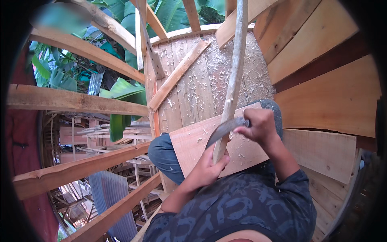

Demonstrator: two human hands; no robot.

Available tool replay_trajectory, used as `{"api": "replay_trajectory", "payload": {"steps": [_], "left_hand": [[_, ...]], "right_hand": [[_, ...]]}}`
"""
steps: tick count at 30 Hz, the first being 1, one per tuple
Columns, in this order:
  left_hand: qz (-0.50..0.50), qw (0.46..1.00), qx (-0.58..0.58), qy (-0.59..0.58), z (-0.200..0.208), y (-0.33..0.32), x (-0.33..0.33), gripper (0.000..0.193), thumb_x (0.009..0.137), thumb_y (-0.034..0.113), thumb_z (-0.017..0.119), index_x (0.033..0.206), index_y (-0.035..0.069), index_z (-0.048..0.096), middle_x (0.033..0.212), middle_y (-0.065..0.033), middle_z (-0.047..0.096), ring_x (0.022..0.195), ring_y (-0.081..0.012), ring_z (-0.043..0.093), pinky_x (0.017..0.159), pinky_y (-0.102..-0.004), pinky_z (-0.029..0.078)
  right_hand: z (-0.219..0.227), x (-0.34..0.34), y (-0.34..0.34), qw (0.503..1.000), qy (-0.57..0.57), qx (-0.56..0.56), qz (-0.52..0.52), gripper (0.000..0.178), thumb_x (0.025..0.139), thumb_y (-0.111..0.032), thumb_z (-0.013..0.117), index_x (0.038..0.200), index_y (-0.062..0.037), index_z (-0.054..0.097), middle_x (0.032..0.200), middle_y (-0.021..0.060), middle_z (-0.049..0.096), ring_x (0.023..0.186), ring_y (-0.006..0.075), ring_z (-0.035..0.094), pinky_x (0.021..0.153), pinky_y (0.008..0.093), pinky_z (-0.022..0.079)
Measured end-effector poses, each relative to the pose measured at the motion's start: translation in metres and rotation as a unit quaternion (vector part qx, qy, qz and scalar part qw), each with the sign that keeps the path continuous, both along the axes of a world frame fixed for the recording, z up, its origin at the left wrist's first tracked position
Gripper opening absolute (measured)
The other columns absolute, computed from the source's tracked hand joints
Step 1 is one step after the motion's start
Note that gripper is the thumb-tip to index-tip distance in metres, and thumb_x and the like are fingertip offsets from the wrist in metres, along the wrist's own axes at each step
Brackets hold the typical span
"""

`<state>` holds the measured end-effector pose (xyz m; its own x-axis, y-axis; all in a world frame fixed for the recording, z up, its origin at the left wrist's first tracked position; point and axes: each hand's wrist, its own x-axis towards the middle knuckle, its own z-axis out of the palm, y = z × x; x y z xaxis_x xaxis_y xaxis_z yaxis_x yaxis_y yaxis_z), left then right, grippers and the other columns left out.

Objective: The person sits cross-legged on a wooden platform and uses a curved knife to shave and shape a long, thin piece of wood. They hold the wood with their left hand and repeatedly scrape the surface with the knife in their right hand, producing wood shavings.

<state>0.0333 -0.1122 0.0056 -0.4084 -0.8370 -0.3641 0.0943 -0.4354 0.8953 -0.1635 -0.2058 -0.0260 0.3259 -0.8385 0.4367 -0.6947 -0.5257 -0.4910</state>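
My left hand (206,168) is closed around the lower end of a long, pale wooden pole (234,72), which slants up and away from me. In my right hand (260,126) is a knife (221,131) with a dark curved blade; the fist hides most of its handle. The blade crosses the pole just above my left hand, its tip pointing down to the left. Beneath both hands a flat wooden board (186,150) lies across my lap, with a few curled shavings on it.
Shavings cover the plank floor (189,80) ahead, where a loose wooden strip (177,76) lies diagonally. Wooden rails (80,99) run along the open left side, with banana leaves (125,94) and corrugated sheet (111,201) beyond. Wide planks (326,94) line the right.
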Motion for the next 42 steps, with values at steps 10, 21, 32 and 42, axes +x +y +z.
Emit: {"api": "replay_trajectory", "payload": {"steps": [10,21,32,42], "left_hand": [[0.001,1.0,-0.007,-0.022,0.0,0.008,-0.01,0.047,0.088,0.009,0.054,0.13,0.003,0.033,0.079,0.0002,0.045,0.059,-0.0049,0.04,0.051,-0.0201,0.033],[-0.025,0.999,0.018,-0.027,0.0,0.002,-0.006,0.048,0.088,0.007,0.054,0.131,0.001,0.033,0.082,-0.001,0.045,0.072,-0.0069,0.042,0.065,-0.0218,0.037],[-0.011,0.996,-0.044,-0.07,-0.006,0.001,-0.006,0.05,0.087,0.015,0.057,0.129,0.001,0.034,0.08,0.0002,0.046,0.063,-0.006,0.043,0.055,-0.0207,0.036],[-0.002,0.995,-0.046,-0.09,-0.008,0.004,-0.003,0.05,0.088,0.011,0.055,0.132,0.001,0.032,0.083,0.0001,0.046,0.068,-0.0056,0.042,0.058,-0.0202,0.037]], "right_hand": [[-0.012,-0.034,-0.025,0.994,0.038,-0.054,-0.082,0.065,0.075,-0.066,0.059,0.053,-0.0058,0.048,0.047,0.0125,0.048,0.047,0.0318,0.055,0.044,0.04,0.042],[-0.015,-0.038,-0.025,0.994,0.038,0.013,-0.098,0.063,0.069,-0.067,0.063,0.056,-0.0063,0.051,0.049,0.0112,0.05,0.047,0.0296,0.055,0.045,0.0365,0.043],[-0.014,-0.013,-0.006,0.998,-0.005,0.004,-0.065,0.067,0.07,-0.07,0.059,0.053,-0.0071,0.044,0.046,0.0098,0.045,0.043,0.0276,0.053,0.043,0.0373,0.042],[-0.016,-0.015,-0.003,0.998,0.016,-0.007,-0.067,0.066,0.071,-0.07,0.057,0.055,-0.0076,0.048,0.047,0.0091,0.046,0.043,0.0287,0.052,0.043,0.038,0.041]]}}
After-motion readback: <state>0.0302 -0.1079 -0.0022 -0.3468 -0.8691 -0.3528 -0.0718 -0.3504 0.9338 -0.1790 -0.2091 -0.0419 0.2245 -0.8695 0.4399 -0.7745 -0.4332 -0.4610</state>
